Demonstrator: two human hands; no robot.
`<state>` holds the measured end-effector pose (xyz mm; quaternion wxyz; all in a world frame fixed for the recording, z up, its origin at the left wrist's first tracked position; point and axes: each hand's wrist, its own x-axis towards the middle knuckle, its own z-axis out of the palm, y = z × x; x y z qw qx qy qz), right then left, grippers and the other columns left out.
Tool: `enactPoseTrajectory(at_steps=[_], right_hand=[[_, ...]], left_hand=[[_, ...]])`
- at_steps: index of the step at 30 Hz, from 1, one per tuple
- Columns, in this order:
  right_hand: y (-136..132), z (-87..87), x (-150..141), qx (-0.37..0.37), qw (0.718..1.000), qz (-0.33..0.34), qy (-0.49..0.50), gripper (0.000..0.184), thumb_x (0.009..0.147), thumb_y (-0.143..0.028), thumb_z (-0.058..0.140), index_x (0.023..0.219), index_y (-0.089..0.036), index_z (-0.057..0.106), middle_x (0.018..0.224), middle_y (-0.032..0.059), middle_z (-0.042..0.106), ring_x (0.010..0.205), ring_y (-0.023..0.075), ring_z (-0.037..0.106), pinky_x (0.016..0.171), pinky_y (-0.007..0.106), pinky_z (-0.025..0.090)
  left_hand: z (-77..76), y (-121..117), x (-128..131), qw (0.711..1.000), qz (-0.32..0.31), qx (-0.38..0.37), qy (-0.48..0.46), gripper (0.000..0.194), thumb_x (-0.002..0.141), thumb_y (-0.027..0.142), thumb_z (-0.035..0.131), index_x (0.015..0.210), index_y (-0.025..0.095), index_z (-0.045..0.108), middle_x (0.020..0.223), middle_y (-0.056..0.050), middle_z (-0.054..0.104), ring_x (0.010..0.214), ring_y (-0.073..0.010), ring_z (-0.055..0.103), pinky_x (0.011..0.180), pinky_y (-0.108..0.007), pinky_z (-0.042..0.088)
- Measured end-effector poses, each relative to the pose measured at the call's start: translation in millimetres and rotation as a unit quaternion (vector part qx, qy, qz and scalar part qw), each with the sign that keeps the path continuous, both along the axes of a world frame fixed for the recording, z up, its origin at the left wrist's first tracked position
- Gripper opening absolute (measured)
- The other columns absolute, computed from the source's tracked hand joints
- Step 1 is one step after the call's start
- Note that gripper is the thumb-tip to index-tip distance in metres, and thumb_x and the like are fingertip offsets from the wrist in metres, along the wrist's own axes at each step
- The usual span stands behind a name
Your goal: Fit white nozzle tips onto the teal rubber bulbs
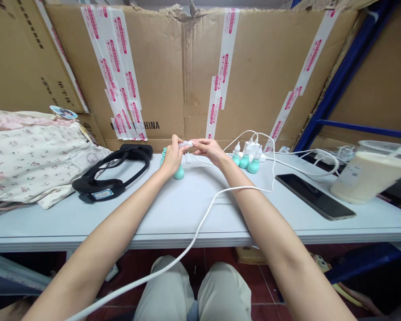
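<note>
Both hands pinch white tip (186,144) | teal bulb (179,172) below | cup (370,171): milky drink

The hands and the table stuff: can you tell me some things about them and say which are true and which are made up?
1. Both hands pinch one small white piece between them. True: the left hand and the right hand meet on the small white piece.
2. The phone is standing up against the cardboard. False: the phone lies flat on the table, screen dark.
3. Teal bulbs with white tips stand to the right of the hands. True: a group of teal bulbs stands there.
4. The cup holds a red drink. False: the cup holds a creamy, pale drink.
5. A black headset lies left of the hands. True: the black headset rests there.
</note>
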<state>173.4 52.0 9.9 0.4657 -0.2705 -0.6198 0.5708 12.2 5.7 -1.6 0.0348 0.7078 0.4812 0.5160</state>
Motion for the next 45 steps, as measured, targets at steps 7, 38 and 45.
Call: enactPoseTrajectory(at_steps=[7, 38, 45], right_hand=[[-10, 3.4, -4, 0.022, 1.0, 0.009, -0.019, 0.038, 0.065, -0.038, 0.077, 0.096, -0.018, 0.069, 0.079, 0.0017, 0.071, 0.065, 0.01, 0.066, 0.077, 0.027, 0.054], [4, -1.8, 28, 0.001, 0.996, 0.066, -0.067, 0.021, 0.069, -0.025, 0.073, 0.087, -0.017, 0.066, 0.082, 0.0031, 0.069, 0.077, 0.0113, 0.066, 0.068, 0.019, 0.052], [5, -4.9, 19, 0.027, 0.996, 0.068, -0.055, 0.031, 0.063, -0.027, 0.077, 0.091, -0.017, 0.067, 0.085, 0.0038, 0.071, 0.085, 0.0136, 0.067, 0.078, 0.024, 0.052]], left_hand=[[-1.5, 3, -3, 1.0, 0.005, 0.006, 0.02, 0.02, 0.083, 0.029, 0.047, 0.1, 0.018, 0.044, 0.079, -0.004, 0.06, 0.071, -0.0192, 0.057, 0.071, -0.032, 0.043], [-10.8, 7, -23, 0.946, -0.194, -0.257, 0.032, 0.033, 0.08, 0.049, 0.045, 0.084, 0.018, 0.052, 0.078, 0.0, 0.058, 0.07, -0.0117, 0.053, 0.068, -0.025, 0.043], [-8.8, 10, -23, 0.963, -0.16, -0.216, 0.003, 0.035, 0.072, 0.05, 0.06, 0.081, 0.017, 0.053, 0.07, 0.0, 0.059, 0.06, -0.0101, 0.052, 0.061, -0.024, 0.042]])
